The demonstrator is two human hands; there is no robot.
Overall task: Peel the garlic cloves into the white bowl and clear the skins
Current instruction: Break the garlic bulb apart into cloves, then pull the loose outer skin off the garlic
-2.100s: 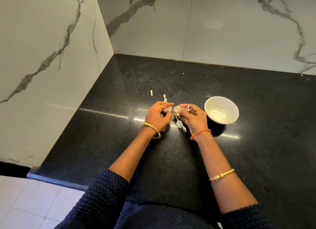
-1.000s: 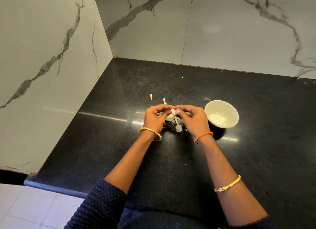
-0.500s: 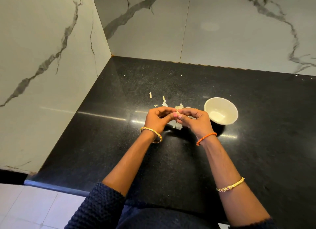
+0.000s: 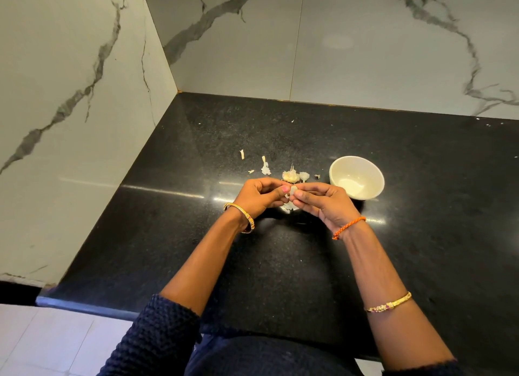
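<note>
The polished black speckled stone table (image 4: 280, 263) is carrying everything here, sitting in a corner of white marble-veined wall panels (image 4: 379, 52). Above its middle the person's left hand (image 4: 259, 197) and right hand (image 4: 323, 202) are meeting fingertip to fingertip, both with fingers curled in and together pinching a small pale garlic clove (image 4: 293, 190) that is hanging just over the table, with a bit of papery skin showing beneath it. Judging by this, the peeling step is in hand: the hands are working the skin off this one clove, and clearing the skins is not yet begun.

The round white ceramic bowl (image 4: 376, 190) is standing upright on the table just beside the right hand, on its far right. Its inside is looking pale and smooth; whether any peeled clove is lying in it cannot be told from here.

Just beyond the hands, the remaining broken garlic bulb (image 4: 289, 176) is resting on the table, and thin whitish skin scraps (image 4: 265, 167) are lying scattered near it, spreading leftward.

The next move is likely calling for stripping the last skin free, then carrying the bare clove rightward and dropping it into the bowl, keeping loose skin out of it
</note>
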